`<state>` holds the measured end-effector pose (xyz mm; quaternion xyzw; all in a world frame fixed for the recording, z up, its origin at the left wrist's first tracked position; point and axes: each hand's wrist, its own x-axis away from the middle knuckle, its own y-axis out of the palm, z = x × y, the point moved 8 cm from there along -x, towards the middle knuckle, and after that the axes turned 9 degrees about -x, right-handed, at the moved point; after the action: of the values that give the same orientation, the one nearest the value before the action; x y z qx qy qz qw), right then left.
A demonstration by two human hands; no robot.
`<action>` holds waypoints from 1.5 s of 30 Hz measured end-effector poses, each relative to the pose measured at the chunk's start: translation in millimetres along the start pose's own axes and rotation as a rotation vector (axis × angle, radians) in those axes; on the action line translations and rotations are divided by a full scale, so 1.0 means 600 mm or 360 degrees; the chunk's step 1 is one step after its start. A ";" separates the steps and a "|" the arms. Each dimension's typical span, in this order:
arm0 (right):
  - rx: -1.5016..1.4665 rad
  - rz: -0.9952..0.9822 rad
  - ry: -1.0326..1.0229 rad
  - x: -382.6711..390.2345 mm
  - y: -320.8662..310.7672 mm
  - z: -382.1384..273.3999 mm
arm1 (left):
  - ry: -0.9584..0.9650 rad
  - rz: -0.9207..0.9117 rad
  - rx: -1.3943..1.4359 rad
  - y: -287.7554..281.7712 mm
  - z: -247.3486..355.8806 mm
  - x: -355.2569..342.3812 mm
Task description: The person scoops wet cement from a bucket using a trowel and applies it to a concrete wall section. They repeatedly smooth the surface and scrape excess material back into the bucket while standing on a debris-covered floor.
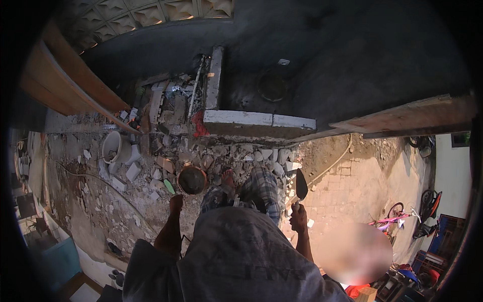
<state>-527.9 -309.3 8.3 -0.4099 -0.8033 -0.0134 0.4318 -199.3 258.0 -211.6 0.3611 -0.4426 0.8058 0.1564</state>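
My right hand (298, 217) grips the handle of a pointing trowel (302, 183), its dark blade angled upward beside my plaid-clad leg. My left hand (176, 203) hangs at my other side with fingers curled; whatever it may hold is too small to make out. Near it are a round bucket of grey mixture (192, 179) and a small green object (169, 186). Ahead is a low L-shaped block ledge (241, 117) with white top edges, enclosing a dark grey plastered area.
Rubble (132, 171) surrounds my feet, with a white pail (112, 149) at left. A wooden panel (65, 80) leans upper left; a board (392, 115) lies at right. A hose (332, 168), pink bicycle (391, 217) and blurred person in red (357, 291) are rightward.
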 end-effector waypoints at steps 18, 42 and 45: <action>0.0339 -0.0408 -0.0618 -0.299 0.017 -0.340 | 0.0370 0.0793 0.0366 0.006 0.412 0.096; 0.0900 -0.0168 -0.1051 -0.550 0.331 -0.666 | 0.0856 0.1369 -0.0022 -0.022 0.891 -0.195; 0.1008 -0.0311 -0.1261 -0.619 0.407 -0.720 | 0.0716 0.1512 -0.0030 -0.038 0.927 -0.282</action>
<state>38.8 -550.0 -63.7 -0.1557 -0.9045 0.3463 0.1940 177.0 -177.6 -126.6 -0.0627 -0.5204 0.8414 -0.1318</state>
